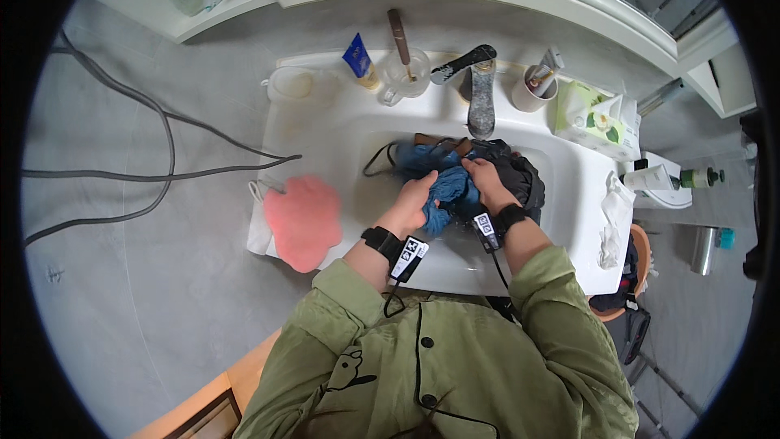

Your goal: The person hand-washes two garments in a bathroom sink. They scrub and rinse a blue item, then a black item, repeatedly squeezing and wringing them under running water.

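Note:
In the basin of the white sink (567, 189) lies a bundle of wet-looking cloth. My left hand (414, 202) is closed on the left side of a bunched blue cloth (450, 190), thumb on top. On its right side my right hand (485, 178) grips the same cloth. A dark, crumpled garment (518, 177) lies to the right of my right hand. Brown material (442, 144) and a thin dark strap (376, 161) show behind and to the left of the blue cloth. Both wrists wear black bands with small devices.
A faucet (481, 97) reaches over the basin. Along the back rim stand a blue tube (361, 62), a glass mug (407, 76), a cup with tubes (534, 90) and a tissue pack (594, 119). A pink sponge-like pad (304, 222) lies on the left rim; a crumpled tissue (611, 225) lies right.

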